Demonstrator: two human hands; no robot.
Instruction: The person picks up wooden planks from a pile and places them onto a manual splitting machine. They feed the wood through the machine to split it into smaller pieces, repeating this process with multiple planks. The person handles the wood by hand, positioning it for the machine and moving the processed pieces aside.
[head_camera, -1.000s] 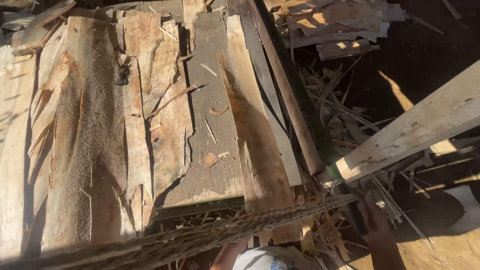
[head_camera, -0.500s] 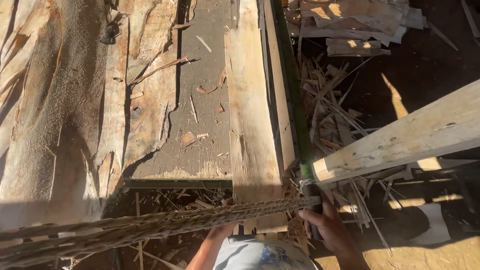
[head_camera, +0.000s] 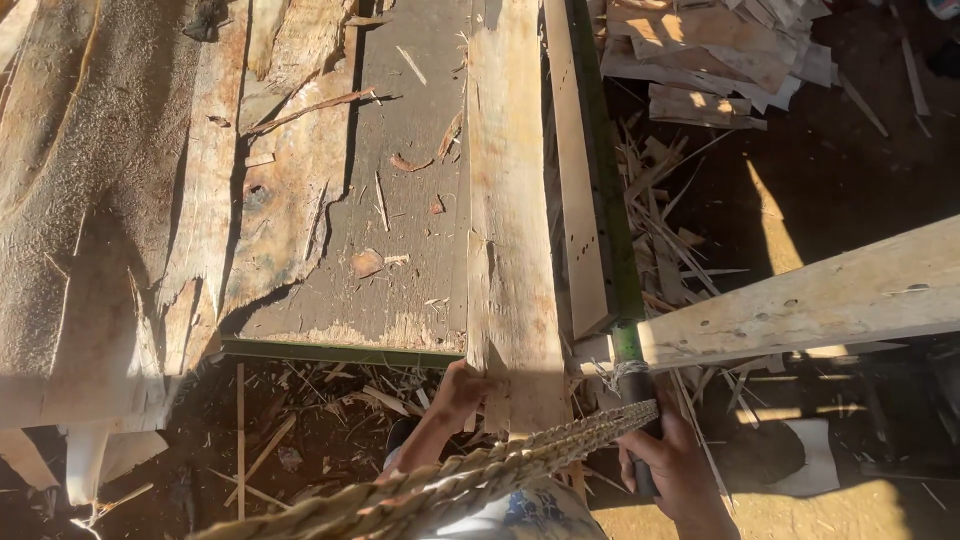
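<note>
My left hand (head_camera: 462, 388) grips the near end of a long pale wooden plank (head_camera: 510, 200) that lies lengthwise on a worn work table (head_camera: 410, 260). Lower right, my right hand (head_camera: 672, 462) is closed around a dark pole (head_camera: 630, 345) with string wrapped round it, standing at the table's right edge. A braided straw band (head_camera: 480, 475), like a hat brim, crosses the bottom of the view and hides part of both arms.
Rough bark slabs (head_camera: 110, 200) cover the table's left side. A thick pale beam (head_camera: 820, 300) runs off to the right. Offcuts and splinters (head_camera: 700, 60) litter the dirt floor right of the table and under its near edge.
The view has shifted forward and down over the table. My left hand has come up and taken hold of the plank's near end; my right hand stays on the pole.
</note>
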